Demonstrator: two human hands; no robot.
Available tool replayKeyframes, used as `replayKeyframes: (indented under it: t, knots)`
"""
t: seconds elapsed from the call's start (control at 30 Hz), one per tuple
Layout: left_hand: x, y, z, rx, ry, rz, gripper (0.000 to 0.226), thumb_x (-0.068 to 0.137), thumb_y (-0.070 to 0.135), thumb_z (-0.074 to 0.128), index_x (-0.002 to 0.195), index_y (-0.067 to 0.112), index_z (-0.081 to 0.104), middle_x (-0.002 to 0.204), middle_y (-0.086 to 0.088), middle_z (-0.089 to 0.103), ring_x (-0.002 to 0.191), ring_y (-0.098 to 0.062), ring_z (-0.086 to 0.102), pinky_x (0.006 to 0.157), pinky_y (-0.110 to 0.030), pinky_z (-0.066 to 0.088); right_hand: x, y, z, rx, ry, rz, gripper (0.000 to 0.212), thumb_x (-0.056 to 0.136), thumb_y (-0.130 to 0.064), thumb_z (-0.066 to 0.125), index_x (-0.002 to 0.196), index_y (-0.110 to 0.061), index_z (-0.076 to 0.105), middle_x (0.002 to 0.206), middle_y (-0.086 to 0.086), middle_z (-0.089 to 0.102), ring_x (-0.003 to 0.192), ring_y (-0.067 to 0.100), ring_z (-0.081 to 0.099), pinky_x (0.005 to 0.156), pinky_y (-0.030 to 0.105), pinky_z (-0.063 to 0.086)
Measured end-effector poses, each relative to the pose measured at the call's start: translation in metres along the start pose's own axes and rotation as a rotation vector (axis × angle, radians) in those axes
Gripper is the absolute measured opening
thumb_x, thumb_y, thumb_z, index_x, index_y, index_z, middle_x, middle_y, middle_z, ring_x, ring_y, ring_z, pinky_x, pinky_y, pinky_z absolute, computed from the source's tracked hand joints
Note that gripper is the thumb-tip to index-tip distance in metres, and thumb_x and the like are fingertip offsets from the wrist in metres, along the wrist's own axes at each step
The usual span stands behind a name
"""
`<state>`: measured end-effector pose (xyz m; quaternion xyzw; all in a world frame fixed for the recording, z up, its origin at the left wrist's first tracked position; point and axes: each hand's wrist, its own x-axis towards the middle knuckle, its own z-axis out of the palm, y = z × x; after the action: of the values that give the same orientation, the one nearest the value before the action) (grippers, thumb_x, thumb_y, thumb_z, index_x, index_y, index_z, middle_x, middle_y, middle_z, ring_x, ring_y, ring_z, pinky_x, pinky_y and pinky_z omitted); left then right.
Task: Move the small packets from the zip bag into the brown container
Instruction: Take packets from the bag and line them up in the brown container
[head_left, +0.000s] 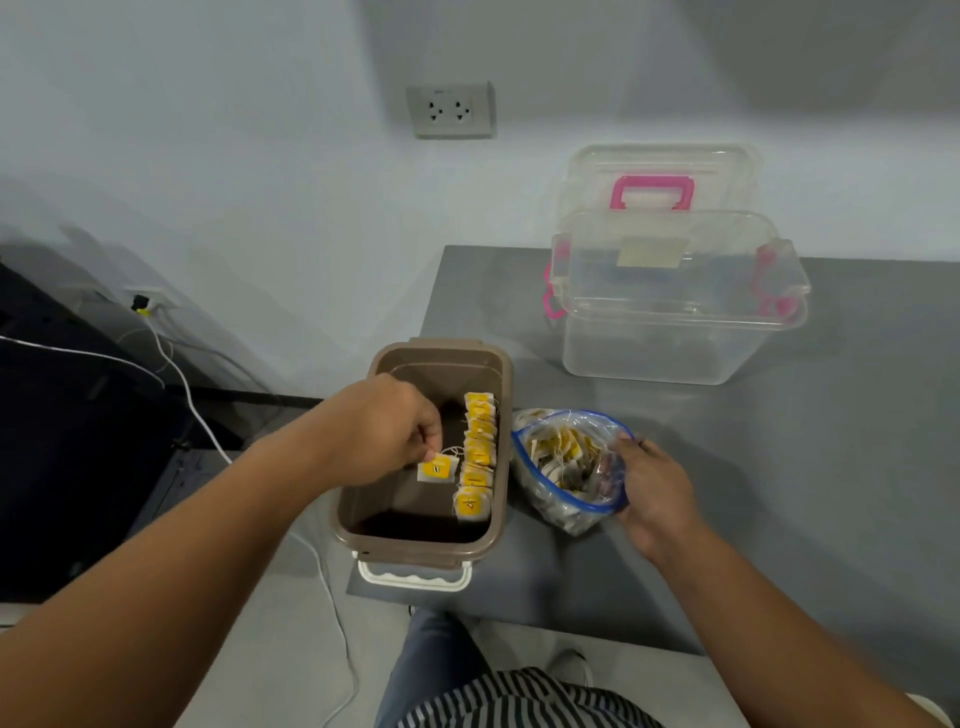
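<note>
A brown container (358, 499) stands open at the grey table's left edge. Along its right wall stands a row of several yellow-and-white packets (479, 452). My left hand (382, 431) hovers over the container and pinches one more yellow packet (437, 468) that hangs inside it. To the right lies a clear zip bag (566, 514) with a blue rim, its mouth open and several packets inside. My right hand (652, 493) grips the bag's right rim.
A clear plastic box (675, 332) with pink latches stands at the back of the grey table (779, 467), its lid (660, 176) with a pink handle leaning behind it. White cables (187, 384) run along the floor to the left. A wall socket (451, 110) sits above.
</note>
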<state>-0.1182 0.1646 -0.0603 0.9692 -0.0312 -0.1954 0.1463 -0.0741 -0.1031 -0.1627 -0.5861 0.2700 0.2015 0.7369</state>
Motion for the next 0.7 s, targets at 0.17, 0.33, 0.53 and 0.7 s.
replayKeyframes:
  t: [0.17,0.33,0.53,0.7]
  knots:
    - [0.007,0.0,0.025,0.026,-0.2,0.038,0.007,0.089,0.024,0.07,0.089,0.029,0.075,0.082,0.017,0.069,0.079,0.002,0.064,0.078,-0.017,0.047,0.002,0.0,0.0,-0.011,-0.009,0.001,0.016,0.104,-0.013,0.052,0.097,-0.009,0.065,0.083,0.006,0.073,0.064,0.013,0.073,0.054,0.028,0.057]
    - [0.018,0.004,0.046,-0.013,-0.312,0.058,0.008,0.089,0.02,0.071,0.091,0.026,0.075,0.085,0.014,0.072,0.082,-0.001,0.066,0.089,-0.024,0.053,0.0,0.0,0.001,-0.001,-0.014,0.025,0.014,0.104,-0.012,0.051,0.1,-0.01,0.065,0.09,0.009,0.075,0.07,0.016,0.074,0.051,0.028,0.059]
    - [0.029,0.003,0.063,-0.029,-0.202,0.01,0.011,0.088,0.02,0.071,0.095,0.026,0.077,0.09,0.014,0.074,0.084,-0.002,0.067,0.088,-0.032,0.057,0.002,0.002,0.001,-0.043,-0.018,0.021,0.016,0.105,-0.017,0.051,0.104,-0.012,0.066,0.095,0.008,0.076,0.079,0.018,0.075,0.06,0.031,0.059]
    - [0.03,0.002,0.066,-0.06,-0.183,-0.049,0.011,0.088,0.02,0.071,0.093,0.027,0.077,0.087,0.014,0.073,0.084,-0.003,0.067,0.087,-0.031,0.057,0.002,0.002,0.0,-0.058,-0.024,0.025,0.017,0.105,-0.018,0.051,0.106,-0.012,0.066,0.097,0.007,0.076,0.087,0.021,0.075,0.066,0.035,0.059]
